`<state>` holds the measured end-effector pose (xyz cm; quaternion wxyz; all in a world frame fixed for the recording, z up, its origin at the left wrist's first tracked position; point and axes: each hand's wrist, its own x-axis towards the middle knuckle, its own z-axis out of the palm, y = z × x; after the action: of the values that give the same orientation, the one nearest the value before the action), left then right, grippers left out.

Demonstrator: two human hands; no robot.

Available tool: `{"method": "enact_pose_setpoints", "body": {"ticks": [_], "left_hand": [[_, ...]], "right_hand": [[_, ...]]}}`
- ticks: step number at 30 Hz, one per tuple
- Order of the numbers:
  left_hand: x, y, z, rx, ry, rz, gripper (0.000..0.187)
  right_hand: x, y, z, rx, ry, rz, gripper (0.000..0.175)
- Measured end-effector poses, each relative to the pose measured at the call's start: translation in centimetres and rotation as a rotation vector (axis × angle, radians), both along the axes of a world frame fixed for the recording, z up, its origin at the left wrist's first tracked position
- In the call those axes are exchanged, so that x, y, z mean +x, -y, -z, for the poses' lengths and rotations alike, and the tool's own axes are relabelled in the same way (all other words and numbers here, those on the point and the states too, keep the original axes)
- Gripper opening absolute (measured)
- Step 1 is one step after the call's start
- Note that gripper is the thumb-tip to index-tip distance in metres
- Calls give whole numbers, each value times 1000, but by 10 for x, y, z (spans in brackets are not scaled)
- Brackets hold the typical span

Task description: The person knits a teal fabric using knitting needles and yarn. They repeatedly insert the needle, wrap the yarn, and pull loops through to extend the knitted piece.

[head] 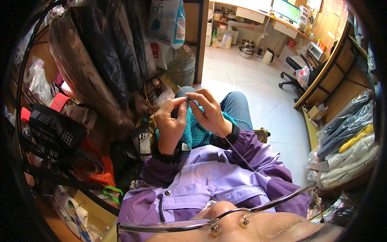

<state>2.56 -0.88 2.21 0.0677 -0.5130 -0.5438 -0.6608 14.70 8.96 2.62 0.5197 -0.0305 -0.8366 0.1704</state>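
Observation:
My left hand [171, 125] pinches the upper edge of a teal knitted piece [193, 130] between thumb and fingers. Close against it, my right hand [210, 112] grips a thin knitting needle [239, 155], whose long shaft slants back past the wrist towards the purple sleeve. A pale needle tip [181, 89] pokes up beyond the fingertips; whether it belongs to the same needle I cannot tell. Fingers hide most of the stitches at the working edge. The knitting hangs over my lap, between the denim-covered knees [237, 106].
Garments in plastic covers [90, 60] hang close on the left, with others [347, 145] on the right. A phone [144, 143] lies by my left wrist. Ahead stand a wheeled office chair [297, 71], an electric kettle [268, 56], stacked metal pots [247, 48] and a desk with a monitor [285, 11].

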Motion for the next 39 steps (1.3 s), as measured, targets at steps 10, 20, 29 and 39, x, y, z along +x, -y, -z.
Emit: {"method": "enact_pose_setpoints", "body": {"ticks": [10, 20, 29, 39], "left_hand": [[-3, 7, 1, -62, 418, 222, 13], [-4, 10, 0, -93, 415, 209, 15], [-3, 10, 0, -82, 254, 127, 15], [-1, 8, 3, -46, 268, 84, 15]], "right_hand": [[16, 8, 9, -226, 95, -266, 44], [20, 7, 12, -149, 151, -293, 57], [18, 4, 11, -28, 126, -237, 52], [18, 7, 13, -12, 116, -209, 53]]}}
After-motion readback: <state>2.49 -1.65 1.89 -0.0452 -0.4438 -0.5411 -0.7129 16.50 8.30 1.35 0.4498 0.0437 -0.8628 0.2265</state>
